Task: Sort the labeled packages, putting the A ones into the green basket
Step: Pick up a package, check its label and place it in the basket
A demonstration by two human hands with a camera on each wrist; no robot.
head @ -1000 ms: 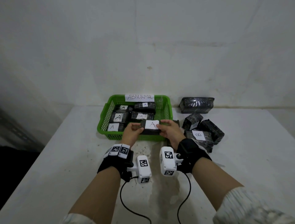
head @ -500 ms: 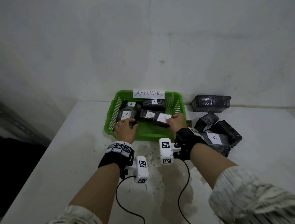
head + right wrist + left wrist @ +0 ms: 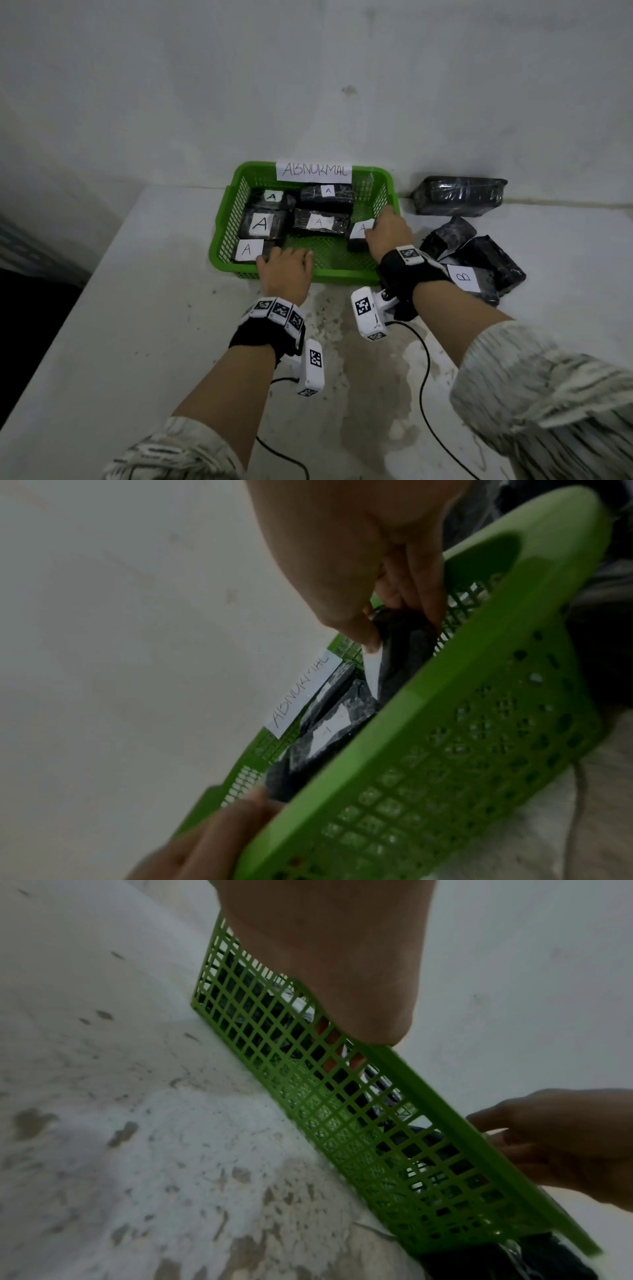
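Package A (image 3: 358, 235), black-wrapped, sits at the green basket's (image 3: 318, 272) right end, pinched by the right hand (image 3: 388, 234); the left hand (image 3: 286, 274) apparently rests loose-fingered over the near rim, B-labeled package (image 3: 474, 279) just right.

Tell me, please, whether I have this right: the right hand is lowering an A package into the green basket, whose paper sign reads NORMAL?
Not quite: the paper sign reads ABNORMAL, as the head view shows. The rest stands: the right hand grips an A package inside the green basket, near its right wall.
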